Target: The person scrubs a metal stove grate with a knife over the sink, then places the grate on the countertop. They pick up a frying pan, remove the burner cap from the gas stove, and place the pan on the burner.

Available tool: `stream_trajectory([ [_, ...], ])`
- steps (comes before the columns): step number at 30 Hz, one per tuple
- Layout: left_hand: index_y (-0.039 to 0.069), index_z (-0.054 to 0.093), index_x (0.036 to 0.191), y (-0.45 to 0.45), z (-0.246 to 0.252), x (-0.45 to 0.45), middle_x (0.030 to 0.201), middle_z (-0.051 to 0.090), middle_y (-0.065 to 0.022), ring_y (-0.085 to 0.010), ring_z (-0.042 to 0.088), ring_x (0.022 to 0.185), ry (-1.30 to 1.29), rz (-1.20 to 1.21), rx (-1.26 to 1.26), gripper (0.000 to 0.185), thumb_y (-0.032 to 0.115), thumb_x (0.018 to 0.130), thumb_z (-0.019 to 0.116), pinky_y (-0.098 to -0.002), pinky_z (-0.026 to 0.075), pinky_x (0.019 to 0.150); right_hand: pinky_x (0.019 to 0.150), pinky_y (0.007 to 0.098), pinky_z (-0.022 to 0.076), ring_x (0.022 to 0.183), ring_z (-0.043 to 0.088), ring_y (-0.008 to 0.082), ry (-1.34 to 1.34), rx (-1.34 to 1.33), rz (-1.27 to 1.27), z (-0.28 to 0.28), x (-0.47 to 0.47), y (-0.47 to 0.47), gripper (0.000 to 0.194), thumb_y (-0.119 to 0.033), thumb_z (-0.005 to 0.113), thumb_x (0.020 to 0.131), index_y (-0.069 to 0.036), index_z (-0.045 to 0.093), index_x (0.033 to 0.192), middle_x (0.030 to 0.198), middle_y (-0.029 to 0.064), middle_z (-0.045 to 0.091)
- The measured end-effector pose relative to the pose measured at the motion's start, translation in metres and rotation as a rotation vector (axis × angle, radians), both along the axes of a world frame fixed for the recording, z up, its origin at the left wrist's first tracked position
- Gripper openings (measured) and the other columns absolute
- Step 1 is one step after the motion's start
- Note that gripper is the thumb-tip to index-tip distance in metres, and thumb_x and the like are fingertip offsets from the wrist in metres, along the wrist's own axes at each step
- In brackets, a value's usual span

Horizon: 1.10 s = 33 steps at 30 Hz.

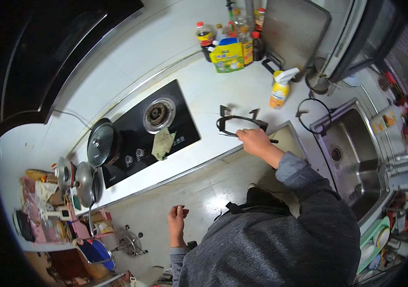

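Observation:
My right hand [256, 142] grips the near edge of a round black pan support [240, 117] with upright prongs, at the front edge of the white counter. Away from everything, my left hand [177, 221] hangs over the floor with loosely curled fingers and nothing visible in it. A second black pan support [314, 115] rests at the sink's left rim. On the black glass gas hob [186, 123], one burner [159, 114] is bare, without a support. A crumpled greenish cloth [163, 143] lies beside it. The yellow spray bottle [279, 91] stands behind the held support.
A pan with a glass lid [100, 143] covers the hob's left side. Sauce bottles [205, 37] and a yellow pouch [227, 57] stand against the wall. To the right is a steel sink [351, 158]. An open window frame [344, 46] juts over the counter.

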<state>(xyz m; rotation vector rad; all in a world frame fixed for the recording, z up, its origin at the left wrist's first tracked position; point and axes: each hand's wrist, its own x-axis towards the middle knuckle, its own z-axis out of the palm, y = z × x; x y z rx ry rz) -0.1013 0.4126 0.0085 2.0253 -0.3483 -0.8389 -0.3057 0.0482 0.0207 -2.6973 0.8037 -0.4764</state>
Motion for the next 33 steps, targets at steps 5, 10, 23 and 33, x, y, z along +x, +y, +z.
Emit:
stream_trajectory([
  [5,-0.004,0.060,0.099,-0.022,-0.002,0.000,0.081,0.067,-0.0131,-0.0182,0.065,0.076,-0.056,-0.023,-0.017,0.029,0.023,0.093,0.051,-0.0293,0.050,0.068,0.065,0.0471,0.0487,0.076,0.063,0.0322,0.125,0.142,0.008,-0.016,0.007,0.001,0.010,-0.010,0.055,0.079,-0.006,0.058,0.088,0.079,0.0141,0.064],
  [10,-0.004,0.060,0.097,-0.027,0.000,0.002,0.082,0.068,-0.0145,-0.0195,0.065,0.074,-0.112,-0.037,0.053,0.030,0.025,0.093,0.052,-0.0310,0.051,0.068,0.062,0.0489,0.0459,0.070,0.061,0.0375,0.024,0.189,0.018,-0.027,0.016,0.005,0.014,-0.018,0.062,0.079,-0.005,0.058,0.083,0.072,0.0172,0.062],
  [23,-0.004,0.058,0.100,-0.015,-0.029,0.054,0.083,0.067,-0.0152,-0.0216,0.065,0.076,-0.095,-0.107,-0.045,0.034,0.029,0.093,0.051,-0.0326,0.050,0.070,0.072,0.0463,0.0478,0.093,0.059,0.0339,0.287,0.262,-0.155,-0.071,0.032,0.006,0.019,-0.013,0.064,0.079,-0.005,0.063,0.096,0.102,0.0148,0.060],
  [33,-0.003,0.060,0.096,-0.031,-0.006,0.105,0.078,0.066,-0.0111,-0.0188,0.065,0.074,-0.058,-0.264,-0.004,0.029,0.025,0.094,0.049,-0.0293,0.051,0.066,0.065,0.0459,0.0499,0.078,0.064,0.0322,0.162,0.189,-0.408,-0.101,0.059,-0.018,0.017,-0.006,0.055,0.077,-0.009,0.062,0.093,0.101,0.0110,0.056],
])
